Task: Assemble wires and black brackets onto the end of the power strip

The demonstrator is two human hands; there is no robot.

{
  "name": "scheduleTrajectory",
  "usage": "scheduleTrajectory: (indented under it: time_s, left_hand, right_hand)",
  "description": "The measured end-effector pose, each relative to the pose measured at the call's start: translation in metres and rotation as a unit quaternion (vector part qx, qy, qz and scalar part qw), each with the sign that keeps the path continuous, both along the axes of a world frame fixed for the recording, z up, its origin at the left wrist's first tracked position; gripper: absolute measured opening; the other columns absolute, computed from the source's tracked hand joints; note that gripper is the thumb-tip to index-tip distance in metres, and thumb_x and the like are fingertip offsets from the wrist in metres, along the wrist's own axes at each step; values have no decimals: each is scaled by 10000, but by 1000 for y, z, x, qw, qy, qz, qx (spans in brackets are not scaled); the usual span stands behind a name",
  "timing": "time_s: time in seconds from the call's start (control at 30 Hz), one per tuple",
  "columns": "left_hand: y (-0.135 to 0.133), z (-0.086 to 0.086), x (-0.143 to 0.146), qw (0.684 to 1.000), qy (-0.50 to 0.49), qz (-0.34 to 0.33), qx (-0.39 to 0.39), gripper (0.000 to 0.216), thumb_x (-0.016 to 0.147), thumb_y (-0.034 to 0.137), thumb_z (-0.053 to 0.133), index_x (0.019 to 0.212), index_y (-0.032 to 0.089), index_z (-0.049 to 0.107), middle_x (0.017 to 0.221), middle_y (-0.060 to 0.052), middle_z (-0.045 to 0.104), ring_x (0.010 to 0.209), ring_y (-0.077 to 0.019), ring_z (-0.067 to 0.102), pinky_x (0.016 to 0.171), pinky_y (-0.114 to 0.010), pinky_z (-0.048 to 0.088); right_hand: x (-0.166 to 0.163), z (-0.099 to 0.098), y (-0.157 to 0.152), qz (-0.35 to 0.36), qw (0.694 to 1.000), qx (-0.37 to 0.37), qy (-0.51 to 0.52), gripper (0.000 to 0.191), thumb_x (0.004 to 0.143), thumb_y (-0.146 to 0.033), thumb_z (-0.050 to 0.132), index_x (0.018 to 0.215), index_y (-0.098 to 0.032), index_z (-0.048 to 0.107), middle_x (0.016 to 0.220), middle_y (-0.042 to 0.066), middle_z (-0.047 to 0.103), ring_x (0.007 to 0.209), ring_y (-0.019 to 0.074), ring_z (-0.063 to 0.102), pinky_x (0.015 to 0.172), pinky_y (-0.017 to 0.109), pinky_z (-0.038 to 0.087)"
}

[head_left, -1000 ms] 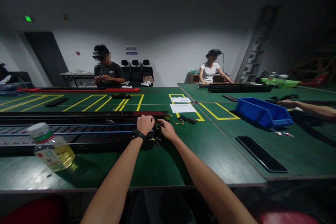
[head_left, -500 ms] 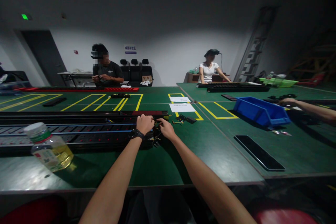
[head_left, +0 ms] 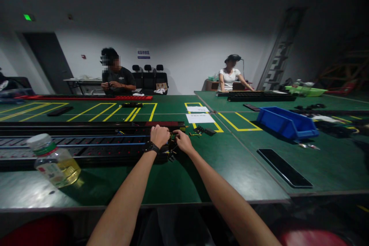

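A long black rail-like assembly (head_left: 115,153) with a blue strip and small red marks lies across the left of the green table. At its right end, my left hand (head_left: 160,136) is closed, knuckles up, over the edge; what its fingers grip is hidden. My right hand (head_left: 183,141) faces it from the right, thumb and index pinched on a small dark part (head_left: 172,150) at the rail's end. That part has black prongs hanging below the fingers; its exact kind cannot be made out.
A bottle of yellow drink (head_left: 57,163) stands by the rail. To the right are a blue bin (head_left: 286,123) and a phone (head_left: 284,168). Paper sheets (head_left: 200,118) and small black pieces (head_left: 206,131) lie beyond my hands. Two people (head_left: 118,75) work across the table.
Another person's hand and forearm at the right edge have gone out of view. My own hands have barely moved at the rail's end.
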State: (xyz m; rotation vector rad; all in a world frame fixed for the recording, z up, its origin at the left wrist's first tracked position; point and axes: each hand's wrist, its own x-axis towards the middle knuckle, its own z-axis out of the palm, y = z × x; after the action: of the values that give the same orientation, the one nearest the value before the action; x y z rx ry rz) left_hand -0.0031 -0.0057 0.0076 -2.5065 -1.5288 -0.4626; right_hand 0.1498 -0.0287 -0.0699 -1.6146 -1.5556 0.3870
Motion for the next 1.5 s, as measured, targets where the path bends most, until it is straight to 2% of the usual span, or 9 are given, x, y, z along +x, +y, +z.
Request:
scheduleTrajectory:
  time_s: [0.47,0.77,1.5]
  left_hand:
    - [1,-2,1,1000,0,-3,5,416,959,272,455,1107,195,836,1095,-167,798,1157,-338,622,995,-474,424]
    - [-1,-2,2,1000,10,-6,7,422,962,272,446,1097,198,840,1070,-170,798,1143,-337,619,981,-481,433]
    - [3,-4,0,1000,-27,3,-8,407,953,274,477,1148,247,833,1121,-121,808,1138,-317,636,988,-446,434]
  right_hand:
    - [-1,6,-5,-5,1000,-17,-2,440,907,-87,520,1270,-258,700,1134,47,756,1025,207,684,915,301,502]
    - [0,6,-5,-2,1000,-21,4,459,891,-85,525,1278,-255,704,1075,37,759,972,202,679,900,303,499]
    - [0,5,-4,2,1000,-21,16,524,848,-45,493,1281,-251,703,1028,32,769,963,204,695,867,283,505]
